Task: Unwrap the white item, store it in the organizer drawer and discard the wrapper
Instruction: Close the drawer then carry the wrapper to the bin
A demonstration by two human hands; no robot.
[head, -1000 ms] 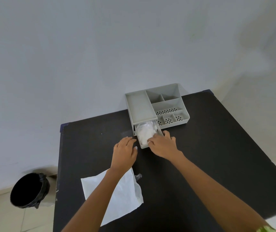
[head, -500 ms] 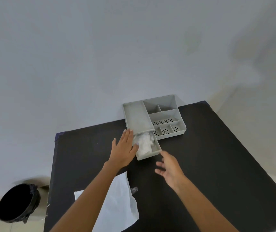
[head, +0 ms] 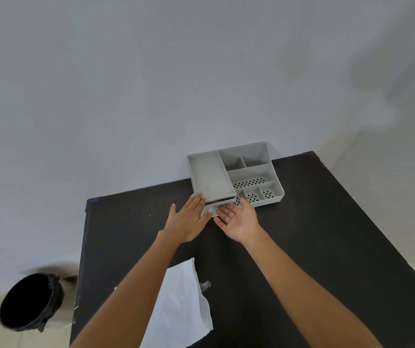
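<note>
Head view: both hands sit at the front of the grey organizer on the black table.
Left hand: fingers spread and flat, grasping nothing, fingertips against the organizer's front corner.
Right hand: palm up, fingers loose and apart, empty, pressing the drawer front.
Drawer: nearly closed, only a thin gap showing.
White item: not visible; judged to be inside the drawer.
Wrapper: lying flat below the left forearm, well short of both hands.
Bin: on the floor, far left of the left hand.
Left to do: finish closing, then discard the wrapper.
</note>
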